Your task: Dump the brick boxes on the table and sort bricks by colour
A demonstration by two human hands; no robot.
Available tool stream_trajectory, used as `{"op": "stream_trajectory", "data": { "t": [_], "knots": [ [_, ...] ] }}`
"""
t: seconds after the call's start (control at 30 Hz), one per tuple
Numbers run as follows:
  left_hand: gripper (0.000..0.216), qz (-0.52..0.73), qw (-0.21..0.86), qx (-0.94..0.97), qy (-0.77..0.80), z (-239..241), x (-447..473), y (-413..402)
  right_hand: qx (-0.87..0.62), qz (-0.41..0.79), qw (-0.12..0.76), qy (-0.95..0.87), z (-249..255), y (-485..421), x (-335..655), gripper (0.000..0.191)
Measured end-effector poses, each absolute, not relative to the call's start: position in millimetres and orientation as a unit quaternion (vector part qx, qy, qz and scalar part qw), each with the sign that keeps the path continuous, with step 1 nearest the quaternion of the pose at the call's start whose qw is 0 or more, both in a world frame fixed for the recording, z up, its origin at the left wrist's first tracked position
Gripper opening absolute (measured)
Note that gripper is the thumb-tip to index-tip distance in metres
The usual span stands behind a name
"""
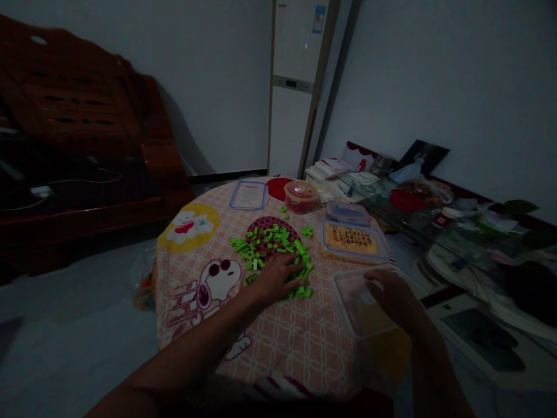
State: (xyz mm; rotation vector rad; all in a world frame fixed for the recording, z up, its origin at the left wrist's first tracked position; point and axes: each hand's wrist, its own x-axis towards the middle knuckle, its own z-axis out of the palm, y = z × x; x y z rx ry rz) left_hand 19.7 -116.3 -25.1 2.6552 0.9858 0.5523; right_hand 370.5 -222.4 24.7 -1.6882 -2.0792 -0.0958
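Observation:
A pile of small green pieces is spread over the middle of a round table covered with a cartoon-print cloth. My left hand lies flat on the near edge of the pile, fingers spread. My right hand rests on a clear plastic container at the table's right edge, fingers curled over its rim.
At the far side of the table are a clear lid, a red-lidded tub and two more flat boxes. A cluttered glass table stands to the right, a dark wooden sofa to the left, a white standing unit behind.

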Motion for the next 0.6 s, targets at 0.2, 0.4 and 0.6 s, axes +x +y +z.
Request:
{"op": "stream_trajectory", "data": {
  "t": [0.2,0.4,0.6],
  "knots": [
    [0.055,0.172,0.102,0.96,0.197,-25.0,44.4,-122.3,-0.587,-0.052,0.188,-0.786,29.9,-180.5,360.1,0.026],
    [0.053,0.145,0.123,0.963,0.188,-22.2,51.7,-100.4,-0.609,-0.072,0.09,-0.785,33.3,-138.0,351.2,0.032],
    [0.053,0.092,0.088,0.945,0.302,-18.8,36.5,-47.8,-0.625,-0.077,0.062,-0.774,31.3,-126.2,350.0,0.042]
  ]
}}
